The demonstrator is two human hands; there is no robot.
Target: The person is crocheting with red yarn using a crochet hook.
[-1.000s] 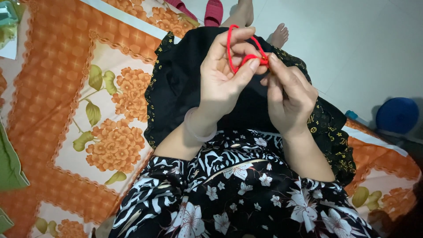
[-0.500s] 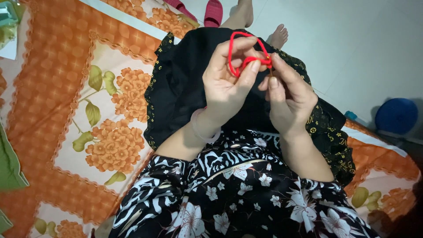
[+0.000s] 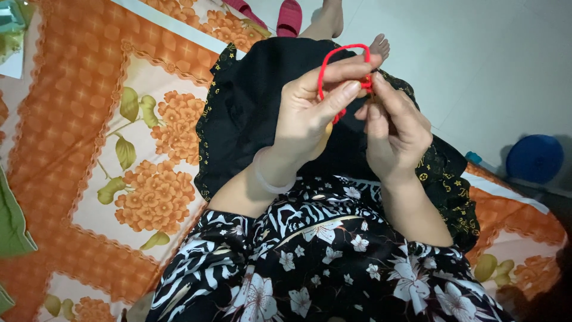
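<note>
Pinching red cord, left hand, right hand

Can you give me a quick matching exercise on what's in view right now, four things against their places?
Things:
1. thin red cord loop
2. round blue object
3. dark pink slippers
4. pale bangle

Places:
A. on the pale floor at the right edge
B. on the left wrist
C. pinched between the left hand and right hand
D. on the floor by the bare feet at the top

Pairs: 1-C, 2-A, 3-D, 4-B
</note>
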